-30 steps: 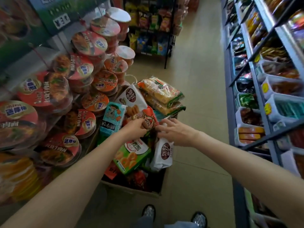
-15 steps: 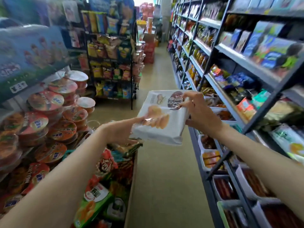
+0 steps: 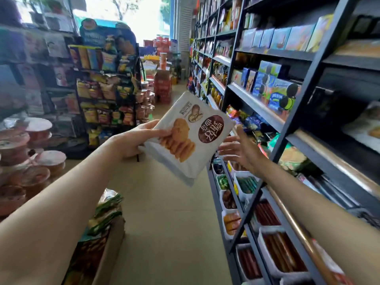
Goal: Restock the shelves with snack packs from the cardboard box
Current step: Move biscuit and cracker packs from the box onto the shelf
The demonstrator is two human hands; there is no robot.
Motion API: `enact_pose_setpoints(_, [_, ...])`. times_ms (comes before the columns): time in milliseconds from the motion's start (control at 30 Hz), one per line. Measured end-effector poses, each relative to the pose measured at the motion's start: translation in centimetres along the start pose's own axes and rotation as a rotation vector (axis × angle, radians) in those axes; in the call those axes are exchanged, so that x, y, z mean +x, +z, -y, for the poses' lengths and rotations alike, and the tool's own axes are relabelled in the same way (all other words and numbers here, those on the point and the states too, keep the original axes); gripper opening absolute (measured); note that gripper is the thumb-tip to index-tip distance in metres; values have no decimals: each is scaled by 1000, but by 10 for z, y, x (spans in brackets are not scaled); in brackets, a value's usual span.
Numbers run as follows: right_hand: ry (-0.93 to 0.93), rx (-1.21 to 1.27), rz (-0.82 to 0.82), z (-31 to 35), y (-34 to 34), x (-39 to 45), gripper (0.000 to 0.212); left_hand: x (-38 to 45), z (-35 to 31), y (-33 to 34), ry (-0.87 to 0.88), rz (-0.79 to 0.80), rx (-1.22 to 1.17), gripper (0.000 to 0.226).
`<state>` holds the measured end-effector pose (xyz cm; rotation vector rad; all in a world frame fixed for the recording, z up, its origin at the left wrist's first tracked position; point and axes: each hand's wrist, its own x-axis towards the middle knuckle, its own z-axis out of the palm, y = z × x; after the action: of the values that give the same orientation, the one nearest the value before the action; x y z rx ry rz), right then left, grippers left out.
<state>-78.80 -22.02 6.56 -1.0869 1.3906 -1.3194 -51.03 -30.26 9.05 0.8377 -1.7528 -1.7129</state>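
At lower left, cardboard box (image 3: pixel 111 241) with snack packs, on floor. Mid-aisle: left hand (image 3: pixel 133 140) grasping white biscuit pack (image 3: pixel 191 136), tilted, at chest height. Right hand (image 3: pixel 242 149) released, fingers spread, just beside pack. Beyond: dark shelves (image 3: pixel 255 103).

Snack pack (image 3: pixel 191 136): smooth matt white plastic film. Shelves (image 3: pixel 257 105): dark painted metal. Cardboard box (image 3: pixel 111 243): plain brown.
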Motion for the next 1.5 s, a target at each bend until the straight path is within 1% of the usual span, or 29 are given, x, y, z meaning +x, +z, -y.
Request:
enact_pose_setpoints(33, [54, 121, 62, 5, -7, 0, 59, 10, -3, 8, 29, -15, -18, 82])
enact_pose_setpoints(67, [90, 195, 104, 10, -12, -2, 62, 21, -5, 17, 55, -30, -41, 74])
enact_pose_setpoints(100, [99, 206, 142, 13, -17, -4, 57, 33, -6, 28, 77, -52, -65, 66])
enact_pose_setpoints(133, [84, 162, 178, 15, -21, -4, 44, 43, -6, 42, 99, -64, -95, 61])
enact_pose_setpoints(167, [69, 73, 197, 16, -26, -3, 30, 55, -3, 56, 126, -60, -129, 61])
enact_pose_setpoints(200, [49, -8, 174, 17, -34, -5, 27, 67, 1, 71, 149, -38, -156, 68])
enact_pose_setpoints(267, [55, -87, 55, 24, -61, -3, 46, 88, 8, 101, 133, 18, -155, 90])
enact_pose_setpoints(300, [47, -128, -17, 29, -82, -1, 55, 101, 10, 115, 112, 26, -114, 94])
enact_pose_setpoints(333, [25, -198, -91, 38, -103, -2, 62, 114, 11, 127, 97, 7, -56, 90])
enact_pose_setpoints(367, [3, -304, -153, 49, -126, -5, 69, 130, 10, 139, 97, -8, -3, 78])
enact_pose_setpoints(433, [-22, -517, -227, 69, -168, -13, 70, 163, 6, 161, 141, -38, 56, 52])
enact_pose_setpoints(500, [-35, -647, -260, 80, -203, -22, 65, 197, -2, 185, 176, 22, 90, 53])
enact_pose_setpoints(533, [-44, -666, -277, 83, -219, -24, 64, 214, -6, 197, 195, 88, 123, 54])
enact_pose_setpoints(600, [-47, -719, -347, 84, -246, -25, 66, 250, -11, 219, 233, 229, 243, 50])
enact_pose_setpoints(667, [-53, -768, -427, 87, -265, -21, 62, 281, -20, 237, 270, 316, 371, 45])
enact_pose_setpoints(733, [-85, -723, -535, 92, -280, -12, 51, 315, -28, 253, 295, 356, 373, 28])
enact_pose_setpoints(800, [-110, -607, -698, 95, -300, 0, 44, 340, -44, 270, 317, 395, 353, 17])
enact_pose_setpoints(867, [-112, -473, -858, 101, -316, 8, 54, 366, -53, 291, 297, 411, 423, 7])
enact_pose_setpoints(900, [-114, -409, -934, 103, -324, 9, 55, 377, -56, 303, 268, 434, 420, 15])
enact_pose_setpoints(967, [-116, -303, -1065, 100, -339, 7, 44, 399, -52, 327, 198, 528, 364, 30])
enact_pose_setpoints(1033, [-129, -254, -1168, 91, -348, 1, 58, 414, -43, 353, 181, 585, 407, 29])
enact_pose_setpoints(1100, [-161, -324, -1244, 82, -359, 0, 79, 419, -41, 375, 188, 611, 402, 18])
enact_pose_setpoints(1133, [-172, -359, -1289, 79, -363, 1, 85, 424, -40, 384, 213, 611, 410, 24])
enact_pose_setpoints(1167, [-174, -369, -1333, 78, -364, 4, 76, 426, -41, 392, 240, 605, 433, 34])
enact_pose_setpoints(1200, [-178, -403, -1392, 78, -369, 9, 55, 427, -44, 398, 271, 611, 459, 41])
enact_pose_setpoints(1233, [-191, -467, -1440, 79, -376, 14, 34, 427, -47, 404, 299, 620, 473, 44])
enact_pose_setpoints(1267, [-211, -549, -1464, 79, -380, 22, 23, 429, -47, 410, 319, 632, 475, 43])
enact_pose_setpoints(1400, [-206, -758, -1410, 72, -391, 52, 22, 432, -44, 427, 383, 679, 515, 33])
enact_pose_setpoints(1500, [-175, -856, -1404, 60, -400, 61, 22, 437, -43, 431, 361, 725, 517, 32])
